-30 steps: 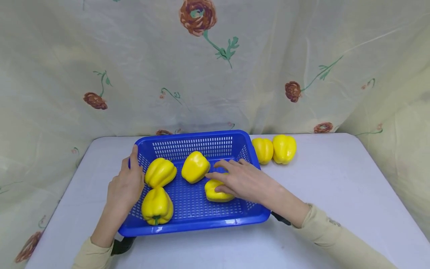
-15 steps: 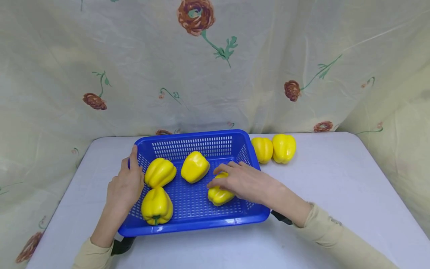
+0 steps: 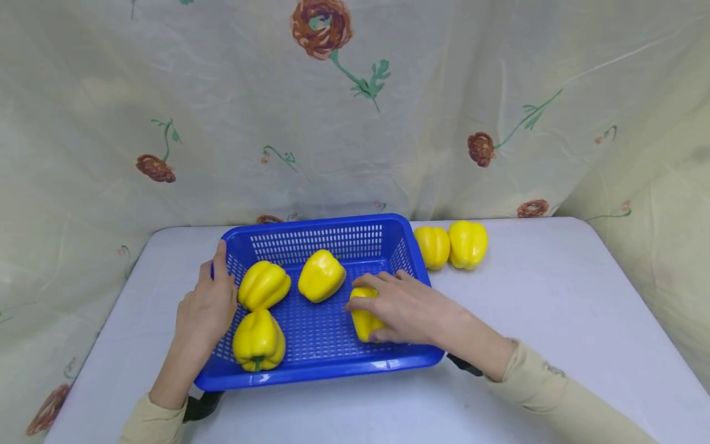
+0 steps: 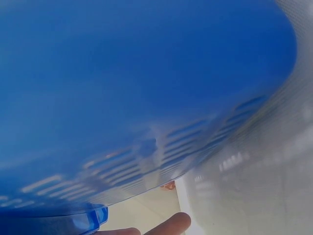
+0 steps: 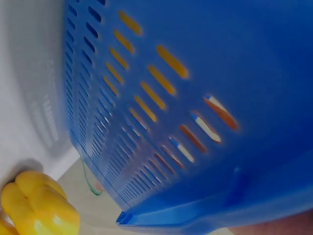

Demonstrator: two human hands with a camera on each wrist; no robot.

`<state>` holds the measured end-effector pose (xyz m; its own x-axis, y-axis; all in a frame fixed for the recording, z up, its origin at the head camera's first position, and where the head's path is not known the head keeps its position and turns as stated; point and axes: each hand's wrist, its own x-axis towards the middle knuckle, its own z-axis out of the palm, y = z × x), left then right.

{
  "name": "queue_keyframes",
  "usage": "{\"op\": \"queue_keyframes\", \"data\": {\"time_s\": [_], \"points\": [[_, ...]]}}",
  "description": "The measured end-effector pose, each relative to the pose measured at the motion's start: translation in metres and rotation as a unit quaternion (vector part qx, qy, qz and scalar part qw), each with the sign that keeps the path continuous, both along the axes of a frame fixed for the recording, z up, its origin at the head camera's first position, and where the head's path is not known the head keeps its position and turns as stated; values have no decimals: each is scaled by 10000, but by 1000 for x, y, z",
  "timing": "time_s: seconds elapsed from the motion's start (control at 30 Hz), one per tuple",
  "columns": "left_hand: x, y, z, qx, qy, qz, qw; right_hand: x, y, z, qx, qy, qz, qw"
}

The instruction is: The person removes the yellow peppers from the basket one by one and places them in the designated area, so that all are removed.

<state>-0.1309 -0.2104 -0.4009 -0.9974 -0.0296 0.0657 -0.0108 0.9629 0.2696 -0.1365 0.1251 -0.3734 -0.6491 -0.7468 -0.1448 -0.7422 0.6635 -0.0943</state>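
Note:
A blue plastic basket (image 3: 302, 374) with slotted walls sits on the table. My left hand (image 3: 208, 305) grips its left rim; two fingertips show outside the wall in the left wrist view. Inside, at the right end, a yellow bell pepper (image 3: 363, 320) lies under my right hand (image 3: 413, 308), whose thumb and fingers curl round it. Its right part is hidden by the hand. Three more yellow peppers lie in the basket: an upper left one (image 3: 264, 285), a lower left one (image 3: 259, 339) with its green stem toward me, and a middle one (image 3: 322, 275).
Beyond the basket's right wall, a yellow bell pepper (image 3: 432, 246) and another one (image 3: 468, 245) lie side by side on the white table (image 3: 532, 290). A flowered curtain (image 3: 410, 123) hangs behind the table's back edge and along both sides.
My right hand has closed round the right-end pepper and turned it, shifting it slightly to the right. My left hand and the basket stay in place.

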Motion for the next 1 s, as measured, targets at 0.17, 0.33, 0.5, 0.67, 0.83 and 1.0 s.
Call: {"op": "queue_keyframes", "data": {"time_s": [0.17, 0.33, 0.5, 0.67, 0.83, 1.0], "points": [[1, 0, 0, 55, -47, 21, 10000, 0, 2, -1, 8, 43, 30, 10000], [1, 0, 0, 62, -52, 10, 10000, -2, 1, -6, 40, 205, 89, 9997], [1, 0, 0, 60, -16, -14, 10000, -4, 1, -10, 12, 308, 169, 9994], [1, 0, 0, 98, -36, -14, 9999, -5, 3, -11, -110, 382, 179, 9990], [1, -1, 0, 83, -13, -7, 10000, -6, 7, -6, -260, 630, 226, 9974], [1, -1, 0, 83, -30, -10, 10000, -5, 15, 4, -324, 915, 187, 9951]]}}
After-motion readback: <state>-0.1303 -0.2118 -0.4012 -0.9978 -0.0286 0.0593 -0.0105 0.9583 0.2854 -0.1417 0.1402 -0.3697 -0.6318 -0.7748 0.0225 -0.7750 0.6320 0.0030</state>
